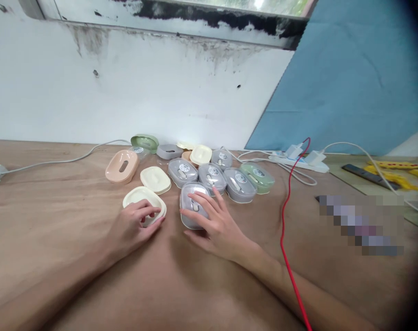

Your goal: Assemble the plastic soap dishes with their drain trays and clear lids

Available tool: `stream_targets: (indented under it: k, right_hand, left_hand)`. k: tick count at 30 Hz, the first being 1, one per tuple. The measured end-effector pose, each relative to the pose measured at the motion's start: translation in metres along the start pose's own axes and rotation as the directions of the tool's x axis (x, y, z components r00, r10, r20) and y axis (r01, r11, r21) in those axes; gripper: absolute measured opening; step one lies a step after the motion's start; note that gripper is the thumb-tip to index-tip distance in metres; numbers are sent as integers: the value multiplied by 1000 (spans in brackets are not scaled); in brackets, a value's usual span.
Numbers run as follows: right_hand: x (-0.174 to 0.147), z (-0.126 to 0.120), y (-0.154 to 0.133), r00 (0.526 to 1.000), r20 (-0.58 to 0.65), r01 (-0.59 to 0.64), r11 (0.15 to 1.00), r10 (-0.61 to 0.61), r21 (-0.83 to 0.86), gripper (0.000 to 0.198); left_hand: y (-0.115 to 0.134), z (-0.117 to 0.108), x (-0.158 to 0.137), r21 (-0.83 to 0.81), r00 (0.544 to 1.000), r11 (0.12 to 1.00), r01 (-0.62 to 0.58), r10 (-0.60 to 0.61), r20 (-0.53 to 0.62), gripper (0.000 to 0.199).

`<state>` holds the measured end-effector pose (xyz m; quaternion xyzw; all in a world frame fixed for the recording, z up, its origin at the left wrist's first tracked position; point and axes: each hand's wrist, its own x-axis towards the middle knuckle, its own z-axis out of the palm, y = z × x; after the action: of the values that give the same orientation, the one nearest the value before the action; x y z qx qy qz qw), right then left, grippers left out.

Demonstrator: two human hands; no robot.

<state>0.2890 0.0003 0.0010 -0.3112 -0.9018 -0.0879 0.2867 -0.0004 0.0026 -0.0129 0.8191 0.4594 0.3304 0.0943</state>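
My left hand [134,225] is curled at the near right rim of a shallow cream soap-dish part [140,194], thumb and forefinger close together on its edge. To its right, my right hand [217,223] lies with spread fingers over a grey soap box [190,220] with a clear lid and a round label. Just behind the left hand rests another cream soap-dish part [155,179]. Behind the right hand stand several lidded boxes, among them a grey soap box [241,186] and a green soap box [260,177]. The fingers partly hide both things beneath them.
A peach dish [121,168] with a slot leans at the left; an open green dish [145,142] is by the wall. A red cable [283,230] crosses the wooden table on the right, near a white power strip [298,161]. A blurred patch [360,225] lies far right.
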Motion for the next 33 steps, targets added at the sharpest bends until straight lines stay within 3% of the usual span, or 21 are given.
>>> stream_targets:
  k: [3,5,9,15,19,21,23,24,29,33]
  right_hand:
    - [0,2,3,1000,-14,-14,1000,14,-9,42]
    - [1,2,3,998,-47,-33,999,32,-13,33]
    - [3,2,1,989,-105,-102,995,102,5,22]
    - [7,5,3,979,-158,-134,991,131,-13,27]
    - [35,6,11,966,-138,-225,974,218,-37,22]
    - [60,2,21,923,-37,-384,922,383,-54,28]
    - [88,-4,37,793,133,-588,804,594,-82,36]
    - [102,-8,47,751,182,-631,771,635,-90,38]
    - [141,-4,94,613,340,-704,688,713,-174,27]
    - [139,16,109,559,403,-700,673,724,-237,39]
  left_hand:
    - [4,2,0,-93,1000,996,-11,11,-3,34]
    - [3,-1,2,-109,999,993,-44,41,-34,34]
    - [-10,-15,7,20,994,998,-65,66,-92,29]
    - [-36,-23,9,-6,996,998,62,-62,68,37]
    - [-34,-20,12,46,986,996,78,-84,144,43]
    - [-29,-19,12,76,987,992,100,-108,121,47]
    - [-26,-17,12,89,988,989,119,-126,89,51]
    - [-24,-17,11,91,989,989,120,-126,72,52]
    - [-24,-16,7,57,996,995,83,-84,26,47]
    - [-26,-17,4,17,994,994,105,-105,17,43]
